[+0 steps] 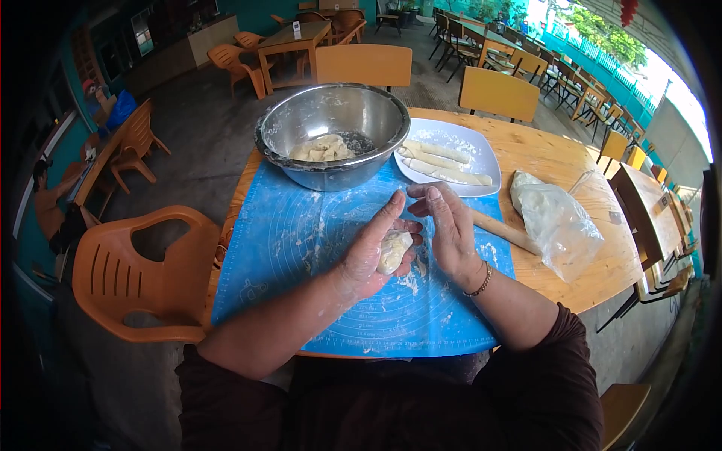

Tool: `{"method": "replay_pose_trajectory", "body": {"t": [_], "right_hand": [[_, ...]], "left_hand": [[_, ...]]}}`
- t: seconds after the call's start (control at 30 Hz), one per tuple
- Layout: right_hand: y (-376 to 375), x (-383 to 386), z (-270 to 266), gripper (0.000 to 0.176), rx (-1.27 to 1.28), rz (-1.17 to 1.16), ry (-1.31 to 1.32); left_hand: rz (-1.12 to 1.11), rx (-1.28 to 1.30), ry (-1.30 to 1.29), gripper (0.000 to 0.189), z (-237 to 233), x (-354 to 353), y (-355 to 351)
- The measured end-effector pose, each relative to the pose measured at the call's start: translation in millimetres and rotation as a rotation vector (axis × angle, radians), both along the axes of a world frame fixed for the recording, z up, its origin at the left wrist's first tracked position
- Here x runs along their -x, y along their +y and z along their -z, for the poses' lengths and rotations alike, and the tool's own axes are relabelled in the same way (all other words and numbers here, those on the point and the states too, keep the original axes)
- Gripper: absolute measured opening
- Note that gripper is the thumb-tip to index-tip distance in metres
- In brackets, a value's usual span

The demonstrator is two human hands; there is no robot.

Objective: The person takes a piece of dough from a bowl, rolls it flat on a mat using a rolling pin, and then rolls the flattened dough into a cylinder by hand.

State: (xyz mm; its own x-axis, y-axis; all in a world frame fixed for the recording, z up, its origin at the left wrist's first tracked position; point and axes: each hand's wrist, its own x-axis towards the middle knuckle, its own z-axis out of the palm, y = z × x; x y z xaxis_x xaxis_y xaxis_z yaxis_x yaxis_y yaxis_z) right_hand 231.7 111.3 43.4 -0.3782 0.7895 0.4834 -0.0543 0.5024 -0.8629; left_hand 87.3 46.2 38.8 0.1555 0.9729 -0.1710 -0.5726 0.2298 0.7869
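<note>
Above the floury blue mat (278, 263), my left hand (368, 259) holds a small lump of dough (393, 252) in its palm, with the fingers curled around it. My right hand (449, 229) is raised just to the right of the lump, its palm turned toward it and its fingers bent and slightly apart; nothing shows in it. A wooden rolling pin (504, 231) lies partly hidden behind my right hand. More dough (323, 149) sits in the steel bowl (331, 177). Rolled dough strips (451, 174) rest on a white plate (483, 146).
A clear plastic bag with white contents (553, 218) lies on the wooden table (609, 255) at the right. An orange chair (143, 278) stands close to the left edge. A person (56, 199) sits at the far left. More chairs and tables are behind.
</note>
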Motion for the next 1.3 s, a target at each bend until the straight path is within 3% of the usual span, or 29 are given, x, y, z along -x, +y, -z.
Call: {"method": "replay_pose_trajectory", "body": {"t": [0.2, 0.33, 0.43, 0.5, 0.63, 0.7, 0.87, 0.93, 1.0, 1.13, 1.2, 1.27, 1.3], "right_hand": [[-13, 2, 0, 0.031, -0.165, -0.027, -0.239], [-23, 5, 3, 0.031, -0.271, -0.039, -0.283], [-25, 6, 6, 0.037, -0.373, -0.070, -0.319], [-33, 11, 4, 0.040, -0.358, -0.022, -0.386], [-40, 14, 5, 0.051, -0.216, -0.032, -0.605], [-27, 14, 13, 0.051, -0.188, -0.013, -0.462], [-19, 9, 7, 0.046, -0.189, 0.039, -0.112], [-34, 11, 1, 0.049, -0.112, -0.005, -0.104], [-39, 10, 3, 0.054, -0.540, 0.070, -0.353], [-16, -3, -3, 0.051, -0.666, 0.128, -0.362], [-7, 0, 4, 0.050, -0.548, 0.096, -0.288], [0, 7, 20, 0.056, -0.045, -0.017, -0.042], [-21, 8, 1, 0.065, 0.210, -0.172, -0.060]], "left_hand": [[-0.176, -0.032, 0.135, 0.042, -11, 4, -4], [-0.236, -0.092, 0.245, 0.040, -4, 2, -3], [-0.431, -0.066, 0.050, 0.041, 10, -2, 1], [-0.284, -0.189, -0.081, 0.043, 24, 11, 4], [-0.413, -0.137, -0.025, 0.040, 24, -1, 4], [-0.379, -0.252, 0.223, 0.039, 18, 1, 5], [-0.367, -0.191, 0.345, 0.045, -3, 10, 8], [-0.108, -0.270, -0.071, 0.051, 0, 6, 9], [-0.076, -0.203, -0.088, 0.055, 1, 6, 7], [-0.120, -0.205, -0.142, 0.052, 0, 13, 12], [-0.028, -0.093, -0.081, 0.049, -7, 18, 8], [-0.092, -0.076, -0.038, 0.044, -6, 7, 6], [-0.160, -0.135, -0.010, 0.043, 9, 5, 13]]}}
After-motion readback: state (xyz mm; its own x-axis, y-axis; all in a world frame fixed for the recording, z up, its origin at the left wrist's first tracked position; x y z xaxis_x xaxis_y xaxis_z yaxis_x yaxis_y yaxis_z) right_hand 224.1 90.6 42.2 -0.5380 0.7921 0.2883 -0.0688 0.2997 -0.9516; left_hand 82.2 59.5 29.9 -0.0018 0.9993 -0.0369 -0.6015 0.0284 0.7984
